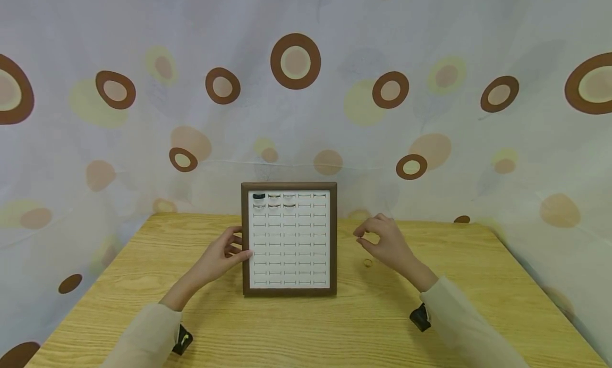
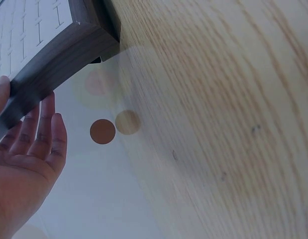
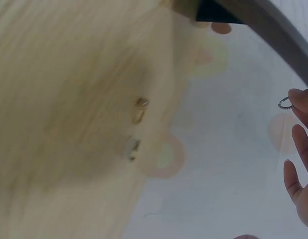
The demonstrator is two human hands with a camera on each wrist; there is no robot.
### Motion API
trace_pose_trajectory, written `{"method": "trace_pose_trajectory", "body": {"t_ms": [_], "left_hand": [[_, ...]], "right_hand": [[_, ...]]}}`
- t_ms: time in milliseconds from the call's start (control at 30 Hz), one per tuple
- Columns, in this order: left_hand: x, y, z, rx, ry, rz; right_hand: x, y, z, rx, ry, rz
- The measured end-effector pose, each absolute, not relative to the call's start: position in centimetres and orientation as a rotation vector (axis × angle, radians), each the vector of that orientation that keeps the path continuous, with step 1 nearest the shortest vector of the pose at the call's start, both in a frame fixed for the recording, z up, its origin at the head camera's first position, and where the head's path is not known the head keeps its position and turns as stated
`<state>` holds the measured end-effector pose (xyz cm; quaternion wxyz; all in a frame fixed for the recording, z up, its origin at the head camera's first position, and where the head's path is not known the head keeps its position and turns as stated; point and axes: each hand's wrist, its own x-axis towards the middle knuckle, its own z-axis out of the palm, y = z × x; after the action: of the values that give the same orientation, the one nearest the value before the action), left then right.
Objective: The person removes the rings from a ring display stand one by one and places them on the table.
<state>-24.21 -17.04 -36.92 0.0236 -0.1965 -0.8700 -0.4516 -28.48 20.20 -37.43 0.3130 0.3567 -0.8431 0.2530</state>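
Observation:
A ring display board with a brown frame and a white slotted pad stands upright on the table. Several rings sit in its top two rows, among them a broad black ring. My left hand grips the board's left edge, thumb on the front and the other fingers behind it. To the right of the board, my right hand pinches a small silver ring between thumb and finger, apart from the board. Below that hand a gold ring lies on the table; the right wrist view also has a second ring beside it.
The wooden table spreads out around the board. Behind it hangs a pale cloth printed with brown and yellow circles. A black wrist device is strapped below the right sleeve, another below the left.

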Motion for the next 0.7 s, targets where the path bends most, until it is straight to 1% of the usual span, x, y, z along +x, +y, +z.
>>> {"method": "trace_pose_trajectory", "body": {"t_ms": [300,567,700], "left_hand": [[-24.4,-17.1,-37.2,-0.604,-2.697,-1.39],[-26.1,-18.1,-39.6,-0.604,-2.683,-1.402],[-26.5,-18.3,-39.9,-0.629,-2.658,-1.406]], "right_hand": [[-28.8,23.4,-40.1,0.906,-2.315,0.649],[-28.8,25.3,-41.7,0.902,-2.502,0.632],[-28.7,26.0,-42.4,0.916,-2.616,0.643]]}}
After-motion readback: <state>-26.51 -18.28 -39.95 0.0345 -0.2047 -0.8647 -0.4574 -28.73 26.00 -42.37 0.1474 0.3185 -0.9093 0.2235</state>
